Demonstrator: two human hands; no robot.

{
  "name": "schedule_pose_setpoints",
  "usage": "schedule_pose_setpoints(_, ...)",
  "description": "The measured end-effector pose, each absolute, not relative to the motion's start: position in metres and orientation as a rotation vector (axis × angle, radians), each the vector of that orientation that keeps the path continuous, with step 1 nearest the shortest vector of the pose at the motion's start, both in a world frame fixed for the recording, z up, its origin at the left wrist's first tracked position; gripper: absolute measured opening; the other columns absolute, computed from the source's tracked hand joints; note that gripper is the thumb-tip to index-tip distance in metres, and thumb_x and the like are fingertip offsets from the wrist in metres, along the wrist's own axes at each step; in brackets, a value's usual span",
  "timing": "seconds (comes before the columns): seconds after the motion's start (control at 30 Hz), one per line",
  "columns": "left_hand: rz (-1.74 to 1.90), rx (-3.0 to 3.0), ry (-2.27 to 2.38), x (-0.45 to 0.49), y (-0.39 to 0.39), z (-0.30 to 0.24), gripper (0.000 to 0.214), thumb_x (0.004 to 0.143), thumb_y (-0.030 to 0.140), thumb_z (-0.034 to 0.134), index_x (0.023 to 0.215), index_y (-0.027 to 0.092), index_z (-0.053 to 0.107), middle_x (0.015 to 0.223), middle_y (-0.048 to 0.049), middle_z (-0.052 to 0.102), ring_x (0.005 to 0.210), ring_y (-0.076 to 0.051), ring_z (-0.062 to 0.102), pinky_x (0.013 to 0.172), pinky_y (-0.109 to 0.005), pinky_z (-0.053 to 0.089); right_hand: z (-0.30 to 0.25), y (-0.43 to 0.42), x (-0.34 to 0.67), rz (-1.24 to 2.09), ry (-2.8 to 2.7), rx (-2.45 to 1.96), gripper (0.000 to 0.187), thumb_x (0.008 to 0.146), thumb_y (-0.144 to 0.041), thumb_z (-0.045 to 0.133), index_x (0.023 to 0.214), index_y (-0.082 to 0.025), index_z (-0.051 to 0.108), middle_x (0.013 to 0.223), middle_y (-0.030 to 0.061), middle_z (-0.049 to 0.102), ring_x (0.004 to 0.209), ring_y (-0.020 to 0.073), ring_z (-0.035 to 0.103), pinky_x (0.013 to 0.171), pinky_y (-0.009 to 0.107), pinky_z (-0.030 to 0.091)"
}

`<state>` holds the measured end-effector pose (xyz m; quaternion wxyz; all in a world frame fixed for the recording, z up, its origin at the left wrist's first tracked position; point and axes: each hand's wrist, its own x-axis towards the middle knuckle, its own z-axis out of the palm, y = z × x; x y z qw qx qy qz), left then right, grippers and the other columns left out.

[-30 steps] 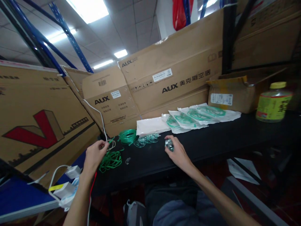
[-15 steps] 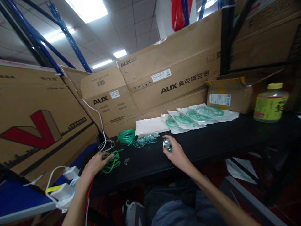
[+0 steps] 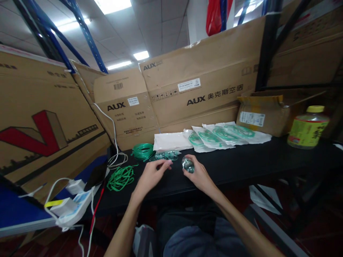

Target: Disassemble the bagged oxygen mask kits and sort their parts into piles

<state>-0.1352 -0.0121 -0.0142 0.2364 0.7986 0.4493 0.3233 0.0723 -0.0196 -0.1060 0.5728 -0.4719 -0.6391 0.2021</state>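
My right hand (image 3: 199,175) is closed around a clear, cup-shaped plastic mask (image 3: 188,165), held above the black table. Just left of it is my left hand (image 3: 153,175), thumb and fingers drawn together; whatever is between them, if anything, is too small to make out. Beyond the left hand lie several clear masks (image 3: 167,155) in a row, partly covered by its fingers. A coil of green tubing (image 3: 143,151) rests beside them. Further left sits a loose heap of green elastic straps (image 3: 121,177), touched by neither hand.
White packs with coiled green tubing (image 3: 225,132) and a flat white pack (image 3: 171,141) line the back of the table (image 3: 227,167). An open carton (image 3: 264,110) and a yellow-labelled jar (image 3: 308,128) stand right. A power strip (image 3: 76,210) with cables is at left.
My left hand has left the green straps and moved right, toward the mask in my right hand. The small clear piece on the table is no longer visible. The view has shifted slightly.
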Motion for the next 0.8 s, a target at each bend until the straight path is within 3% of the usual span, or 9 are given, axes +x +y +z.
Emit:
schedule_pose_setpoints(0.13, 0.864, 2.106, 1.087, -0.088, -0.001, -0.038, 0.052, 0.095, 0.061, 0.050, 0.082, 0.018, 0.076, 0.059, -0.0002, 0.065, 0.050, -0.015, 0.055, 0.053, -0.025, 0.041, -0.101, -0.024, 0.072, 0.472, -1.545, -1.009, 0.044, 0.077, -0.016, 0.063, 0.120, -0.023, 0.060, 0.118, 0.0084, 0.069, 0.110, 0.0246, 0.067, 0.098, 0.041, 0.051)
schedule_pose_setpoints(0.23, 0.905, 2.042, 1.029, -0.075, 0.004, -0.055, 0.052, 0.095, 0.060, 0.050, 0.077, 0.017, 0.071, 0.053, 0.0024, 0.056, 0.047, -0.013, 0.053, 0.051, -0.024, 0.040, -0.100, -0.024, 0.072, 0.488, -1.534, -0.969, 0.042, 0.078, -0.015, 0.064, 0.119, -0.023, 0.064, 0.117, 0.0084, 0.070, 0.111, 0.0249, 0.065, 0.100, 0.042, 0.050)
schedule_pose_setpoints(0.37, 1.043, 1.952, 0.983, -0.080, 0.006, -0.068, 0.045, 0.097, 0.057, 0.050, 0.091, 0.017, 0.070, 0.067, 0.0013, 0.063, 0.055, -0.013, 0.055, 0.059, -0.024, 0.045, -0.100, -0.024, 0.072, 0.568, -1.486, -0.933, 0.049, 0.078, -0.020, 0.070, 0.126, -0.026, 0.062, 0.124, 0.0073, 0.067, 0.118, 0.0241, 0.063, 0.105, 0.042, 0.049)
schedule_pose_setpoints(0.47, 1.111, 1.891, 0.929, -0.089, 0.009, -0.071, 0.041, 0.096, 0.056, 0.053, 0.105, 0.018, 0.066, 0.089, -0.0023, 0.069, 0.068, -0.014, 0.062, 0.069, -0.026, 0.052, -0.101, -0.022, 0.073, 0.678, -1.418, -0.923, 0.046, 0.087, -0.033, 0.067, 0.131, -0.026, 0.058, 0.123, 0.0074, 0.068, 0.112, 0.0217, 0.068, 0.096, 0.038, 0.056)
schedule_pose_setpoints(0.6, 1.128, 1.835, 0.848, -0.092, 0.010, -0.072, 0.039, 0.093, 0.054, 0.058, 0.108, 0.019, 0.063, 0.109, -0.0065, 0.069, 0.089, -0.017, 0.068, 0.087, -0.030, 0.054, -0.104, -0.016, 0.075, 0.780, -1.326, -0.961, 0.042, 0.092, -0.042, 0.062, 0.130, -0.023, 0.059, 0.115, 0.0090, 0.071, 0.100, 0.0217, 0.073, 0.088, 0.037, 0.060)
schedule_pose_setpoints(0.8, 1.107, 1.812, 0.843, -0.092, 0.007, -0.070, 0.035, 0.093, 0.051, 0.062, 0.097, 0.017, 0.068, 0.094, -0.0027, 0.070, 0.089, -0.019, 0.064, 0.085, -0.028, 0.049, -0.102, -0.017, 0.076, 0.861, -1.312, -0.946, 0.038, 0.089, -0.045, 0.065, 0.120, -0.021, 0.067, 0.107, 0.0077, 0.076, 0.088, 0.0222, 0.075, 0.085, 0.039, 0.061)
